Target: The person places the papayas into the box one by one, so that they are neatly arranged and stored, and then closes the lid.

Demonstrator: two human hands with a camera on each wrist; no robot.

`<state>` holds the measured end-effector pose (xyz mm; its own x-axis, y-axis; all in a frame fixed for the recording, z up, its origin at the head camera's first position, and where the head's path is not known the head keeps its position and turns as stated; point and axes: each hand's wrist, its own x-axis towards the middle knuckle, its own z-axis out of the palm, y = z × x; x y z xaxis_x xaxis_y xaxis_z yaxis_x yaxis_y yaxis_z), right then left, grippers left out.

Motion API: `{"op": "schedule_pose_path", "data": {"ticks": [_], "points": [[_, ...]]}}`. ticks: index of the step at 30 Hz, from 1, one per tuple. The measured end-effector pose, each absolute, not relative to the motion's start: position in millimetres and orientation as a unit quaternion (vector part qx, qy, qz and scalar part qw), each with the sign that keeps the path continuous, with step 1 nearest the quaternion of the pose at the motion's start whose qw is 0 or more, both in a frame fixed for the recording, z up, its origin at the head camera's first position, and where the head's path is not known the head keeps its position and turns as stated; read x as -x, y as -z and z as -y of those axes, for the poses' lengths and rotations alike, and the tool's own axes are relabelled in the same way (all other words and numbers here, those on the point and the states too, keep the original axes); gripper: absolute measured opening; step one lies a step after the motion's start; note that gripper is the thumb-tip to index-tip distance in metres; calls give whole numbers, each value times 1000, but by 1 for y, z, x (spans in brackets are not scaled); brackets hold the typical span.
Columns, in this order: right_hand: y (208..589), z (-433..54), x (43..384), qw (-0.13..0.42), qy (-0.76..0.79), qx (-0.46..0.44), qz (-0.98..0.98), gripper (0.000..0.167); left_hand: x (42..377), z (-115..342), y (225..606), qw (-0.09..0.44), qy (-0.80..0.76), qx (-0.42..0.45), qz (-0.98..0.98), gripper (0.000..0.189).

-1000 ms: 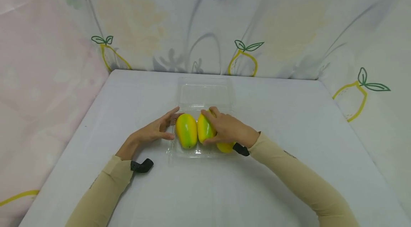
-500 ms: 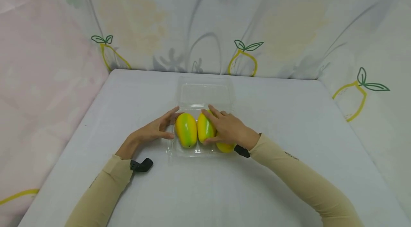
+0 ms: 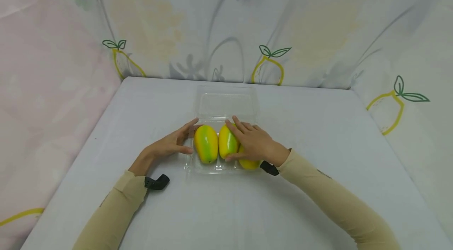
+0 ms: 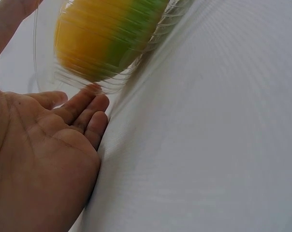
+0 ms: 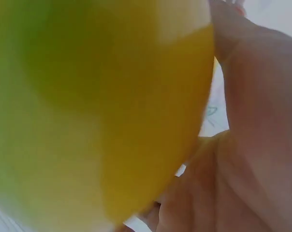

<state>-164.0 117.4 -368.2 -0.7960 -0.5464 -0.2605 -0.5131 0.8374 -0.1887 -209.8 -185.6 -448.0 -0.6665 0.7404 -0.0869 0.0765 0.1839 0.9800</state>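
A clear plastic clamshell container (image 3: 198,169) lies unfolded on the table, its lid (image 3: 226,104) flat at the back. Its base holds three glossy yellow-and-green mango-like fruits: a left fruit (image 3: 206,144), a middle fruit (image 3: 227,144) and a right fruit (image 3: 249,163). My left hand (image 3: 171,142) is at the container's left wall, thumb and fingers spread; in the left wrist view its fingertips reach the ribbed wall. My right hand (image 3: 256,144) lies over the middle and right fruits with fingers extended, partly hiding both. A fruit (image 5: 102,111) fills much of the right wrist view, close to the palm.
The white table (image 3: 219,210) extends on every side of the container. Behind it hangs a lemon-printed cloth (image 3: 226,26). Each wrist carries a black camera mount, one (image 3: 157,182) at the left cuff.
My right hand has slid slightly right, and its fingers are straighter over the middle fruit. The left hand and the container stay practically where they were.
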Motion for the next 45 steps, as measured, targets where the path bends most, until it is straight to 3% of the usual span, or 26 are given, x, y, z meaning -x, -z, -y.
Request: {"op": "schedule_pose_path", "data": {"ticks": [18, 26, 33, 45], "points": [[356, -134, 156, 125, 95, 267, -951, 111, 210, 187, 450, 290, -573, -303, -704, 100], [346, -181, 156, 109, 164, 234, -952, 107, 210, 189, 450, 284, -568, -308, -708, 90], [361, -217, 158, 129, 213, 172, -953, 110, 211, 189, 448, 286, -566, -307, -710, 83], [390, -225, 152, 152, 247, 176, -941, 109, 211, 190, 450, 284, -567, -306, -710, 91]]}}
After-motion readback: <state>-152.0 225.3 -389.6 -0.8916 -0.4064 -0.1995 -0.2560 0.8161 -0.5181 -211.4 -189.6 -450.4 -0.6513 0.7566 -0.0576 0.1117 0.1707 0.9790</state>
